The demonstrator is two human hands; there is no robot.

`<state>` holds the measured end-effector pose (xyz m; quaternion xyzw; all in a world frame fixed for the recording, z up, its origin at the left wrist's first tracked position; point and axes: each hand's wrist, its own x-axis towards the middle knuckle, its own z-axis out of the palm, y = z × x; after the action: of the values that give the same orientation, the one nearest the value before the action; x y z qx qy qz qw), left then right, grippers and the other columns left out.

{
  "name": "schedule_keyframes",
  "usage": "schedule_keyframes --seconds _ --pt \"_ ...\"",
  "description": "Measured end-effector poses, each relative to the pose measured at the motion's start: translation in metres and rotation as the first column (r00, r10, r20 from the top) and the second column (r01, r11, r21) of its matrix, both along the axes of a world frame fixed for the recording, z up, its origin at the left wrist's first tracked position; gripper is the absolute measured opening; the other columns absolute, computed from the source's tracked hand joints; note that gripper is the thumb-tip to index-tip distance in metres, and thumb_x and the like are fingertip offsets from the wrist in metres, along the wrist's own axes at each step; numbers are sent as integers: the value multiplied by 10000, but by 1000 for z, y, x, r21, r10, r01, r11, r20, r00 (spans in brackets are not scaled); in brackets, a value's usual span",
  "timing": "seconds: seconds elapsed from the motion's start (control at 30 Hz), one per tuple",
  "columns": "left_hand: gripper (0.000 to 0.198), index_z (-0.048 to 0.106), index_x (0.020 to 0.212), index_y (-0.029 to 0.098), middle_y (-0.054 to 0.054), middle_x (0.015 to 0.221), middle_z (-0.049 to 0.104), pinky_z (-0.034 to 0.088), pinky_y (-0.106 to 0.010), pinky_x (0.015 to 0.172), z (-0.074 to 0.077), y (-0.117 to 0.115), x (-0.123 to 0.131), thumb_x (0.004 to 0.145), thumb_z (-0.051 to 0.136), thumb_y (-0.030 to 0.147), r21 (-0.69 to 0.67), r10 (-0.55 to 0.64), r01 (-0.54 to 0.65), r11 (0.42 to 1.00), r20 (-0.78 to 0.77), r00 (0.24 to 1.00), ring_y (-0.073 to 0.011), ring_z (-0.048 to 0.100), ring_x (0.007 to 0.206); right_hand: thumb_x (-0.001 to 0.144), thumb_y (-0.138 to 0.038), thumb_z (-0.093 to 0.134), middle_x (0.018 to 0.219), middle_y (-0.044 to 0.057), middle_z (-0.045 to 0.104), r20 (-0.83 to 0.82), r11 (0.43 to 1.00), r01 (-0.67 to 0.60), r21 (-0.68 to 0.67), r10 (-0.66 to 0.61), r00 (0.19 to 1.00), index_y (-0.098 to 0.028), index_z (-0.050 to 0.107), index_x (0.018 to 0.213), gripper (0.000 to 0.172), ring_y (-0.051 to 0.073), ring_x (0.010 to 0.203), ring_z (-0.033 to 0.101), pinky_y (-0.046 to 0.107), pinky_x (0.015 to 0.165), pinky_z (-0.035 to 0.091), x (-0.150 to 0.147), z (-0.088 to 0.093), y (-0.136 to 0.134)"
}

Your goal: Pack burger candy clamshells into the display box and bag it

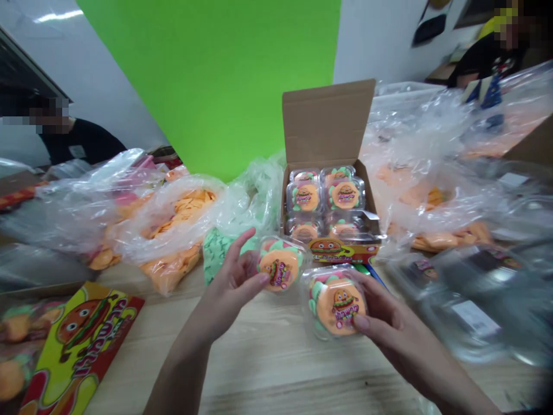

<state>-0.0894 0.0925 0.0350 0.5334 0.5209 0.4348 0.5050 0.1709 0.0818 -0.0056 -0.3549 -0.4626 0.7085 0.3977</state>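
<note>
just beyond the fingers (365, 285), an open cardboard carton (328, 124) of burger-label candy packs is standing on a wooden table (276, 369), while a person's left hand (227, 285) is pinching a clear candy pack (280, 264) and the right hand (384, 323) is gripping a second pack (337, 304), fingers closing narrowly on the rims, a steady edge hold keeping both labels showing.
</note>
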Motion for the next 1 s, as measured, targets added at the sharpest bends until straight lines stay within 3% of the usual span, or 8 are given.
schedule_keyframes --seconds 0.1,0.23,0.37,0.6,0.7,0.8,0.9,1.0 --pt "453 412 1223 268 -27 1189 575 463 -278 885 15 30 7 804 581 251 183 -6 10 983 -23 1000 -156 552 1060 776 -302 656 1161 17 635 56 977 165 136 -174 983 -351 523 1170 418 190 1055 602 307 865 509 21 19 15" --pt "459 432 1253 234 -49 1349 464 411 -300 970 39 82 16 817 565 289 323 -66 168 931 -304 950 -182 468 1191 784 -292 632 1216 32 586 61 796 395 458 -472 880 -336 495 1163 405 214 1087 577 365 896 504 41 48 61" --pt "469 420 1308 299 -14 1363 462 372 -320 995 59 113 27 853 500 381 169 -242 455 874 -660 711 -190 469 1188 794 -336 600 1199 76 562 271 681 200 705 -519 811 -249 439 1192 439 218 1062 577 410 919 475 38 51 108" --pt "490 336 1364 313 -18 1428 384 292 -320 1043 65 127 29 888 420 389 7 -338 582 813 -808 482 -189 403 1259 805 -368 579 1167 102 581 436 678 50 734 -526 730 -236 289 1349 631 264 1154 503 546 979 368 38 27 118" --pt "474 352 1354 324 -1 1447 355 273 -324 1057 60 129 28 890 411 398 0 -359 590 807 -793 491 -183 376 1280 841 -384 520 1235 100 552 488 710 -7 705 -478 730 -263 204 1388 644 258 1171 503 545 989 358 43 29 114" --pt "453 412 1316 342 26 1435 375 263 -315 1064 57 129 30 869 453 409 10 -352 549 836 -758 549 -180 365 1289 860 -415 482 1207 85 573 530 705 -34 708 -499 686 -263 339 1300 487 253 1111 556 587 1050 227 45 31 113" --pt "409 520 1229 341 28 1345 497 336 -319 1020 56 129 33 826 531 410 35 -269 403 914 -691 671 -198 455 1219 851 -407 497 1194 95 559 564 657 -76 750 -575 593 -229 495 1112 316 257 1135 527 577 1083 129 45 27 110" --pt "376 530 1215 272 -23 1319 522 390 -342 972 49 137 34 863 467 389 124 -60 184 975 -650 758 -215 476 1196 828 -417 522 1352 120 400 571 653 -68 754 -601 559 -226 511 1122 351 279 1301 330 509 1063 259 49 18 107"
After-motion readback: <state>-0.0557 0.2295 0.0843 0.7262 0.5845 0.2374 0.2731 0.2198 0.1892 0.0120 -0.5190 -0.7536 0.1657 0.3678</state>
